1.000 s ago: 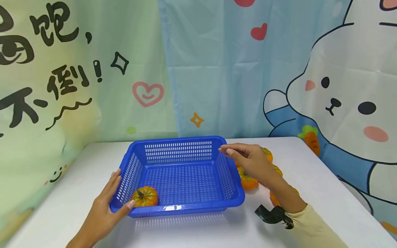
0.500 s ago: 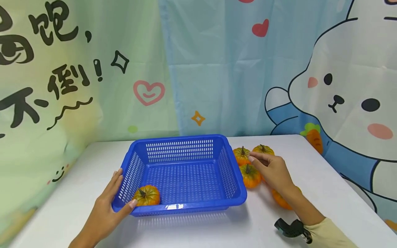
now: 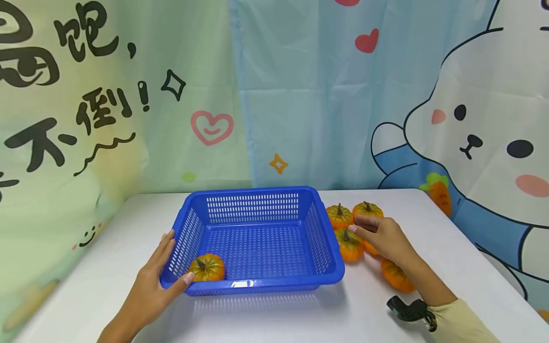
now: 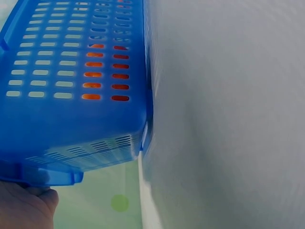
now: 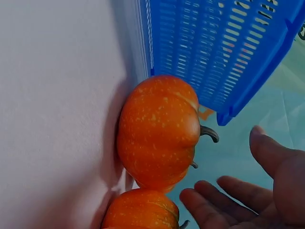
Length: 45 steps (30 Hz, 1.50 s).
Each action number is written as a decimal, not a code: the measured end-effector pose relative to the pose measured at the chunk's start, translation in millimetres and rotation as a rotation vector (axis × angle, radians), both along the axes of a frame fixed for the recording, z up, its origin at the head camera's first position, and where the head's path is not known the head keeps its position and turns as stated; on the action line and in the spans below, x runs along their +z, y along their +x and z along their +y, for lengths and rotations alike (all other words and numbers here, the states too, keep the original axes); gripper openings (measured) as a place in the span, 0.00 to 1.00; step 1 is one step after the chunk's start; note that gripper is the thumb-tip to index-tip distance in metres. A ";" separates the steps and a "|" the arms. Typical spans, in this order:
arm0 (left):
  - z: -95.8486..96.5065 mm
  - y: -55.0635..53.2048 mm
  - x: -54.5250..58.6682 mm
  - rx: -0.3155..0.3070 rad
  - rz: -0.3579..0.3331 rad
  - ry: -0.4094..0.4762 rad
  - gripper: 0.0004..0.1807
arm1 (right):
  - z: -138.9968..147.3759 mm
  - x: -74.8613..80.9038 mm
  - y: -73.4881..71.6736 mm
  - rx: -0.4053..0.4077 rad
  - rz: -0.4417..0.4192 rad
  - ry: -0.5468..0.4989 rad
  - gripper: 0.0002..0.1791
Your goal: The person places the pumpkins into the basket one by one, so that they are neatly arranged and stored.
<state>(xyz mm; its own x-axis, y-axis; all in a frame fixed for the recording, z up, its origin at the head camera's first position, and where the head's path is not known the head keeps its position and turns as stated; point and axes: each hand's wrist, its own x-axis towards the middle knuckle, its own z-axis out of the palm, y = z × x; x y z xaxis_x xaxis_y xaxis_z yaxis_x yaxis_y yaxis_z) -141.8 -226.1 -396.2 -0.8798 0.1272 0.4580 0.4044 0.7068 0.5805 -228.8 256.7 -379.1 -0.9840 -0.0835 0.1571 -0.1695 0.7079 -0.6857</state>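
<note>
A blue plastic basket (image 3: 257, 286) with slotted walls stands on the white table. One small orange-green pumpkin (image 3: 208, 267) sits inside, in its near left corner. My left hand (image 3: 147, 288) holds that corner, thumb over the front rim and fingers along the left side. Right of the basket, my right hand (image 3: 388, 238) is over a group of small pumpkins, its thumb and fingers apart with nothing between them. A pumpkin (image 3: 349, 244) lies just left of the thumb. In the right wrist view, a speckled orange pumpkin (image 5: 159, 126) with a curved stem sits between the hand and the table.
Two pumpkins stand at the back, one close to the basket wall (image 3: 340, 216) and another pumpkin (image 3: 367, 209) farther right. A separate pumpkin (image 3: 396, 276) lies nearer, partly behind the right forearm. A printed curtain (image 3: 283, 119) hangs behind the table (image 3: 257, 319).
My right hand has moved from above the basket's right rim to the right, over the pumpkins, uncovering those at the back. My left hand stays at the basket's corner.
</note>
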 end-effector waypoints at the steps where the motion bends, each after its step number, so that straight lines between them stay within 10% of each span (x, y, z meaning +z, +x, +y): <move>1: -0.3 -0.1 0.3 0.001 -0.002 0.001 0.45 | 0.4 0.6 -0.6 0.022 -0.021 0.009 0.39; 26: -2.1 -0.1 1.2 -0.002 -0.016 0.015 0.45 | -13.9 -9.4 -2.3 0.292 -0.066 0.013 0.25; 45: -0.1 -0.5 0.9 -0.007 -0.020 0.017 0.45 | -11.6 -2.9 2.1 0.179 -0.089 0.086 0.28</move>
<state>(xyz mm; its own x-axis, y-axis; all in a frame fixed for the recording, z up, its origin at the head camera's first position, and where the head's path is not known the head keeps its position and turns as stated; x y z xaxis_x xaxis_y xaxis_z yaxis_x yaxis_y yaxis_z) -142.3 -226.2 -395.3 -0.8878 0.1255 0.4428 0.3975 0.6938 0.6005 -226.8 245.1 -382.0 -0.9620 -0.2674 0.0547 -0.2389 0.7285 -0.6421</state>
